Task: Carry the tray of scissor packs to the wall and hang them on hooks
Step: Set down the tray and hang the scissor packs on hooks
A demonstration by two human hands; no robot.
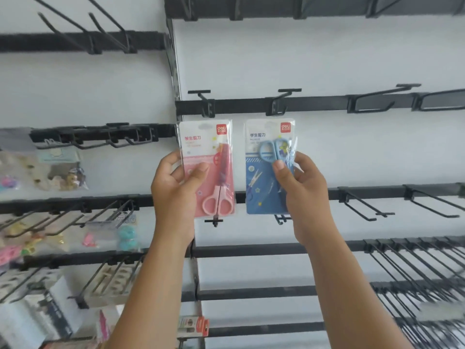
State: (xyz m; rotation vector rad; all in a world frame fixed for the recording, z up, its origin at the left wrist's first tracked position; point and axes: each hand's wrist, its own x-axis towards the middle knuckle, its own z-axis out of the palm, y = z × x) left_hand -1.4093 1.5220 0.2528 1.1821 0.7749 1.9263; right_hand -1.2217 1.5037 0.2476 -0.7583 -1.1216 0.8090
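My left hand (176, 187) grips a pink scissor pack (211, 157) by its left edge, thumb across the front. A blue scissor pack (261, 167) is held in my right hand (302, 187), thumb on the scissor handles. Both packs are upright, side by side, just below a black wall rail (241, 105). One black hook (201, 95) juts out above the pink pack and another hook (286, 93) above the blue pack. The tops of the packs sit under those hooks; whether they hang on them I cannot tell. No tray is in view.
More black rails and bare hooks (364, 207) cover the white wall to the right and below. Bagged small goods (60, 170) hang on hooks at the left. A dense row of long hooks (415, 268) fills the lower right.
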